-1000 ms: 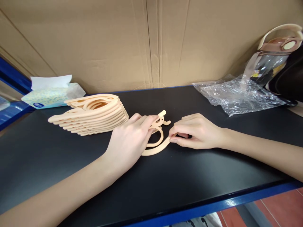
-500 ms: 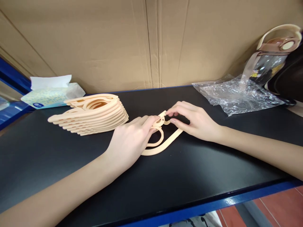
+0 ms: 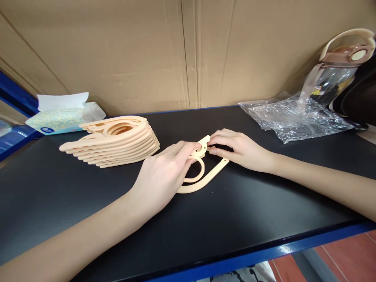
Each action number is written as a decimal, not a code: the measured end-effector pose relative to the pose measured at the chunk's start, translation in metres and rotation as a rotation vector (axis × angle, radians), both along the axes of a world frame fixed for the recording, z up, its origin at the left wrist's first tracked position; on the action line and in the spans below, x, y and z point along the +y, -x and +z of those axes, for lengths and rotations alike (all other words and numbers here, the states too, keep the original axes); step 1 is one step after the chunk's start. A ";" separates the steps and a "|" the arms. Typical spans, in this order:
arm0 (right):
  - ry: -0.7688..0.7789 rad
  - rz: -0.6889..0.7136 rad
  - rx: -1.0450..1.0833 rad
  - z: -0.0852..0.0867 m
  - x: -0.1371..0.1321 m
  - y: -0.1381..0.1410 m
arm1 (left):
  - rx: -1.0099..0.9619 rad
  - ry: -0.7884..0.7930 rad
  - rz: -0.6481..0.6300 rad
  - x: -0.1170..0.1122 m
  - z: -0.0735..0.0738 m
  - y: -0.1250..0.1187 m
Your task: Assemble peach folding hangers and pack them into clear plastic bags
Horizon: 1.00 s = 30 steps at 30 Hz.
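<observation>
A peach-coloured plastic folding clothes hanger point(image 3: 202, 182) lies on the black tabletop in front of me, its long curved arm reaching out to the right. My left hand point(image 3: 164, 172) is closed on its upper left side, fingers hiding part of it. From the right, my right hand point(image 3: 241, 149) pinches the small hook part at the top, between thumb and fingers; the fingertips cover some of that piece. Left of my hands stands a stack of matching hangers point(image 3: 123, 145), several of them piled together.
A tissue pack point(image 3: 64, 117) sits at the back left, with a sheet sticking out. Crumpled clear plastic film point(image 3: 288, 117) spreads at the back right, by a water bottle point(image 3: 335, 78). Cardboard point(image 3: 132, 55) walls the rear; a blue edge point(image 3: 264, 250) borders the black table point(image 3: 205, 231).
My right hand has shifted slightly, and the arm's holed end now shows below it. The hanger's top piece has moved a little to the right. My left hand keeps its grip.
</observation>
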State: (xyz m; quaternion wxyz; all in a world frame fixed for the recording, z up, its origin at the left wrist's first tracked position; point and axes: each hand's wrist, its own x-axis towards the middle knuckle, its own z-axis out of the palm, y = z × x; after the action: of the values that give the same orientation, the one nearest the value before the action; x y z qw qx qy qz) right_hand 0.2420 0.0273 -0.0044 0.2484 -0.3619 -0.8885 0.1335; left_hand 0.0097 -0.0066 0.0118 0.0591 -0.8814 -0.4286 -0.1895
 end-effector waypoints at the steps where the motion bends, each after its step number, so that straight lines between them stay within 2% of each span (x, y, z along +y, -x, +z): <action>1: -0.002 0.025 -0.014 0.000 0.001 -0.001 | -0.020 0.012 -0.023 0.000 -0.001 0.000; 8: -0.037 0.134 -0.115 0.000 -0.001 -0.002 | -0.167 0.162 -0.180 0.005 -0.003 0.001; 13: -0.054 0.211 -0.125 0.002 -0.004 0.001 | -0.128 0.133 -0.247 0.003 -0.003 0.000; 16: -0.049 0.170 -0.110 0.002 -0.004 0.000 | -0.085 0.092 -0.214 0.002 -0.003 0.000; 22: -0.104 0.025 -0.113 0.001 -0.003 -0.001 | 0.011 -0.037 -0.061 0.004 -0.002 -0.001; 26: -0.110 -0.061 -0.122 0.002 -0.004 -0.002 | 0.014 -0.015 -0.020 0.004 0.000 -0.002; 30: -0.106 -0.052 -0.131 0.001 -0.003 -0.003 | 0.013 0.012 -0.006 0.004 0.000 -0.002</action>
State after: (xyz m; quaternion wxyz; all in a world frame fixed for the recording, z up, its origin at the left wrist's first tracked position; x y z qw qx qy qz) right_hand 0.2452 0.0243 -0.0031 0.2120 -0.3790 -0.8990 0.0558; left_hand 0.0122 -0.0027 0.0114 0.0559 -0.8841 -0.4269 -0.1814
